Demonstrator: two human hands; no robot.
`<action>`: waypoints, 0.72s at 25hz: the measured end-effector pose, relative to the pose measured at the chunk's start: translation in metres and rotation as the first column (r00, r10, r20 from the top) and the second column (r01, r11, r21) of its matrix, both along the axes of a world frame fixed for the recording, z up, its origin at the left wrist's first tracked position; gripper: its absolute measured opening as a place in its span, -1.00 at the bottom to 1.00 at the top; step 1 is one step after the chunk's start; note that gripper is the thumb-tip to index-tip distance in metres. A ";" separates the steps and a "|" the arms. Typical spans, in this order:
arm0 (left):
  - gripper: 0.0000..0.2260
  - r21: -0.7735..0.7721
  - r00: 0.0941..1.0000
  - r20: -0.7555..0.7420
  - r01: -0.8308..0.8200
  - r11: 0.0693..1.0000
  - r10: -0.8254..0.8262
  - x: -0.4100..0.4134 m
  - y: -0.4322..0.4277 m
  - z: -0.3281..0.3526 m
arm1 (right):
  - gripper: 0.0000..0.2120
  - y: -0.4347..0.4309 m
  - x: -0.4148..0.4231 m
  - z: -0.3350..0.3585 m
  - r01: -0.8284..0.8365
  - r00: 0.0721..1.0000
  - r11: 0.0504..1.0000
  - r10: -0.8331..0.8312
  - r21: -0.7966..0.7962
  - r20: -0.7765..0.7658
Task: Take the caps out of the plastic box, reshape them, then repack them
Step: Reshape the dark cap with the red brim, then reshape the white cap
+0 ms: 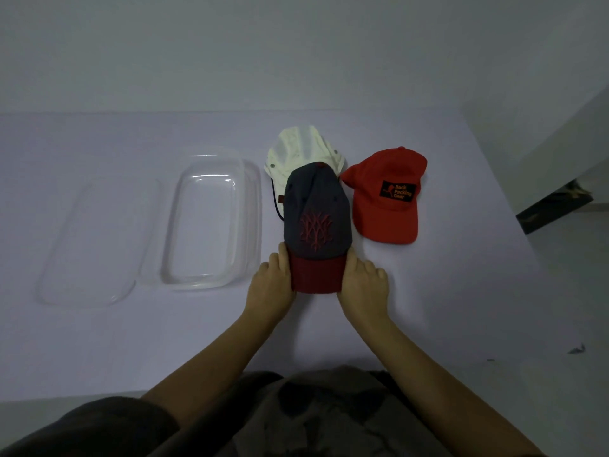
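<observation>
A dark blue cap (316, 212) with a red embroidered design and a dark red brim lies in the middle of the table, brim toward me. My left hand (272, 282) grips the brim's left edge and my right hand (362, 282) grips its right edge. A white cap (304, 148) lies behind the blue one, partly covered by it. To the right sits a red cap (387, 196) with a black patch. The clear plastic box (211, 222) stands open with nothing inside, to the left of the caps.
The box's clear lid (95, 242) lies flat left of the box. The pale table (461, 291) ends at a wall behind and drops off at the right edge, where a dark object (553, 206) sits on the floor.
</observation>
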State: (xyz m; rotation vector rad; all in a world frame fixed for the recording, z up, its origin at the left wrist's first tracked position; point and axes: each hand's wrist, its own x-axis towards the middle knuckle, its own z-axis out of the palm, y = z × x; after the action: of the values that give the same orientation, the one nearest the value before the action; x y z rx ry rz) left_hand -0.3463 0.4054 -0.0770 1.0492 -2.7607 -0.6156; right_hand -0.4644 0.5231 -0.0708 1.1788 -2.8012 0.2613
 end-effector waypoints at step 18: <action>-0.61 0.325 0.915 -0.294 -0.177 0.929 0.277 -0.063 -0.059 0.066 | -0.58 -0.046 -0.092 0.023 0.042 0.884 0.960 0.094 -0.278 0.457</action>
State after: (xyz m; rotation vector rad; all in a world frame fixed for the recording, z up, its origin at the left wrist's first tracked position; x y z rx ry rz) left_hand -0.4098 0.3462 -0.0114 1.1746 -2.2561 -1.0781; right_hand -0.5567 0.4768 -0.0478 1.2155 -2.9857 1.0425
